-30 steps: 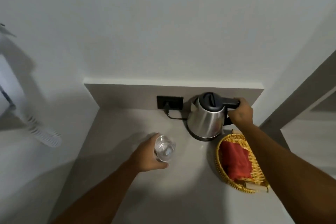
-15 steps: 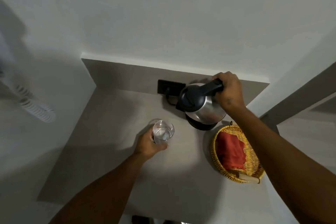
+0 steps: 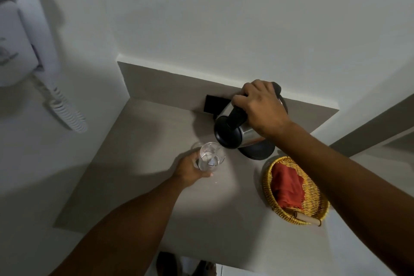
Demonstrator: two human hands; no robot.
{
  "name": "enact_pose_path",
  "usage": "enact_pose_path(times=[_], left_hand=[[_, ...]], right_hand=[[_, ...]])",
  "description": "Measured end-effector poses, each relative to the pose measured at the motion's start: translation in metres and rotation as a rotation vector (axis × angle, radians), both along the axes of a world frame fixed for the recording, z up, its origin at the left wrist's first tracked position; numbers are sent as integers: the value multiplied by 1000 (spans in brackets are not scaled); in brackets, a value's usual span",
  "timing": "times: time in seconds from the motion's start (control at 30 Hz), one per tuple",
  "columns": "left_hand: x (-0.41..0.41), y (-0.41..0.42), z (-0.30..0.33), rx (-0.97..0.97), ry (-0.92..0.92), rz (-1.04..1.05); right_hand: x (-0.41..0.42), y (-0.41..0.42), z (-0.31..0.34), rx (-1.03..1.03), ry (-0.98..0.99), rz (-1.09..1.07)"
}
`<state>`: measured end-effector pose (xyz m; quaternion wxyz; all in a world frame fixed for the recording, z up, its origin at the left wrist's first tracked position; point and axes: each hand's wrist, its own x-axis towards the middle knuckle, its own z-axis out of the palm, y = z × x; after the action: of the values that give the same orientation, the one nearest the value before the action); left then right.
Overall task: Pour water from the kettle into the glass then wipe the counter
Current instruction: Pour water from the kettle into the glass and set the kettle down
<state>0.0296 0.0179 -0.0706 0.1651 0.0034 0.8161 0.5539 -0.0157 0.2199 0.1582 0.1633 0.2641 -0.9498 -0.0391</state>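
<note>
While tipped, kettle (image 3: 246, 134) over glass (image 3: 211, 156).

Right hand (image 3: 261, 107) hid most of kettle (image 3: 237, 132) handle; kettle covered part of base (image 3: 257, 151) & wall socket (image 3: 214, 105). Desk (image 3: 134, 175) cut off at btm edge.

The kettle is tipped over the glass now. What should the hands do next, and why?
Probably keep the right hand holding the kettle tilted so the pour goes on, while the left hand steadies the glass. The spout sits just above the rim, and the glass looks only partly filled. A drop already shows on the counter, so go gently.
</note>
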Motion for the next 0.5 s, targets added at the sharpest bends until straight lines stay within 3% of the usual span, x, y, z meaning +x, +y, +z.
enact_pose_path(times=[0.5], left_hand=[[-5,3,-7,8,-10,-16]], right_hand=[[3,-5,14,66,19,-10]])
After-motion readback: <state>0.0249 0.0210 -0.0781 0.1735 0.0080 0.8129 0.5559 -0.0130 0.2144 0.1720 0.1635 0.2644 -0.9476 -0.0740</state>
